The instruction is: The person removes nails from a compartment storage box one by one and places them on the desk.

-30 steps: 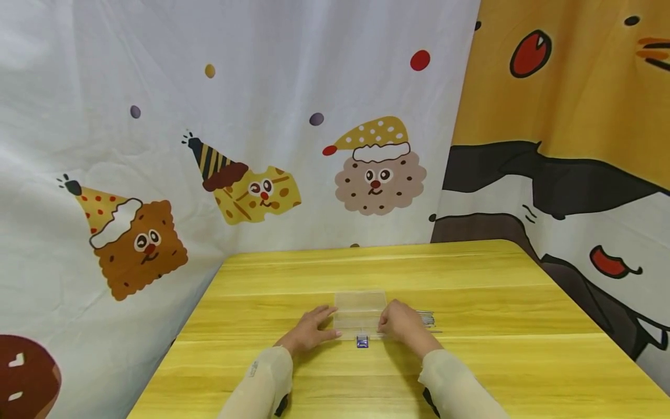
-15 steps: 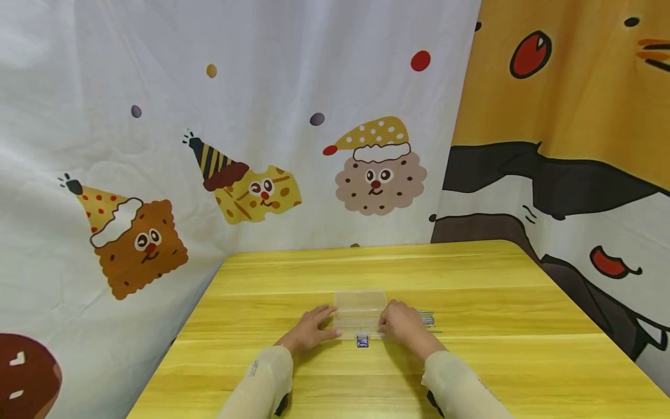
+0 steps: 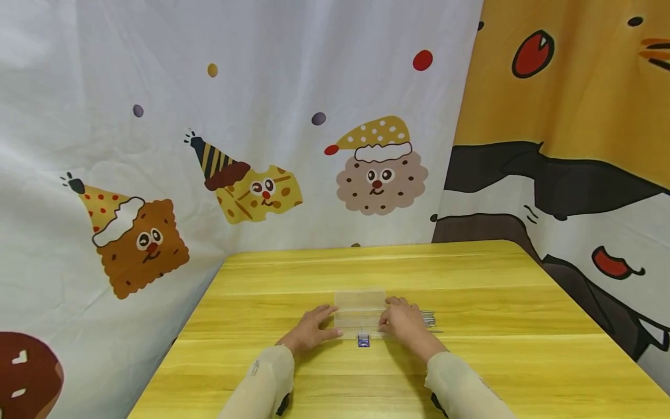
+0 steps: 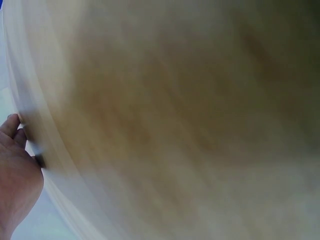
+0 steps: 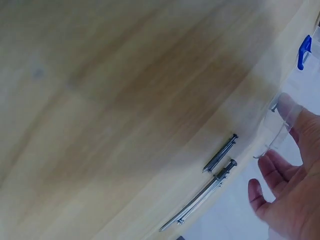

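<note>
A clear plastic box (image 3: 360,308) with a blue latch (image 3: 363,340) lies on the yellow wooden table (image 3: 471,279). My left hand (image 3: 335,321) lies flat at the box's left end, fingers straight and thumb against its front corner. My right hand (image 3: 386,317) is at the right end. In the right wrist view this hand (image 5: 272,147) has its thumb on the clear plastic edge (image 5: 270,142), with the fingers just below it. The blue latch (image 5: 303,50) shows at the top right there. The left wrist view is blurred and shows only part of my left hand (image 4: 17,175).
Several long steel nails (image 3: 429,319) lie on the table just right of my right hand, and the nails (image 5: 220,154) are sharp in the right wrist view. Printed cartoon curtains hang close behind and to both sides of the table.
My right hand has slid slightly farther up along the box's right end. The left hand and the box stay almost where they were.
</note>
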The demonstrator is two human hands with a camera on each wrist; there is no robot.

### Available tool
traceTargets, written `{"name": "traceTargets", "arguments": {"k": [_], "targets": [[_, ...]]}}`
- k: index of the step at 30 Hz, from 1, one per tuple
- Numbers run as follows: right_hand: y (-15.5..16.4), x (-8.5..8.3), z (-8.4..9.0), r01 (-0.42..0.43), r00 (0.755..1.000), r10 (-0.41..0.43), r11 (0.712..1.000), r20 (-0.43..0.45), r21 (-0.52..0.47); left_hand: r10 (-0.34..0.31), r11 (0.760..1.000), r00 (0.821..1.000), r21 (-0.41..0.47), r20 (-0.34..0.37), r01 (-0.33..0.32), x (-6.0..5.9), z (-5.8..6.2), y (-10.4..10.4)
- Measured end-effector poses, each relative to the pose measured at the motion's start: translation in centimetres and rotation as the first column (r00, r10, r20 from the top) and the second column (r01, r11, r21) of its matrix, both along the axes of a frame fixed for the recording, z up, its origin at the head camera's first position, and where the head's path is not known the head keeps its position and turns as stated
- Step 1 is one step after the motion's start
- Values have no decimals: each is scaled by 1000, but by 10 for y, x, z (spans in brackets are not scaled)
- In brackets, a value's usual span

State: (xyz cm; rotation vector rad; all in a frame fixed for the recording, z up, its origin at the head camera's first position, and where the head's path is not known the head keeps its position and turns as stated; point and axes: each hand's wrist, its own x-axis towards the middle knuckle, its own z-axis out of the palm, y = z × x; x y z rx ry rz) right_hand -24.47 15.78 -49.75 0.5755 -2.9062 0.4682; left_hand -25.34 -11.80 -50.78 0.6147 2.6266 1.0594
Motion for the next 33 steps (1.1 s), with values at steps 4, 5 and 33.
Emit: {"name": "traceTargets", "arguments": {"k": [4, 5, 33], "targets": [[2, -1, 0, -79, 997, 78, 997, -21, -12, 4, 1000, 1000, 5, 4, -4, -1, 0, 1], [2, -2, 0, -98, 995, 98, 995, -26, -12, 7, 1000, 1000, 6, 9, -7, -1, -1, 0], [26, -6, 22, -33, 992, 74, 937, 106, -348, -4, 1000, 1000, 6, 31, 4, -3, -1, 1]]}}
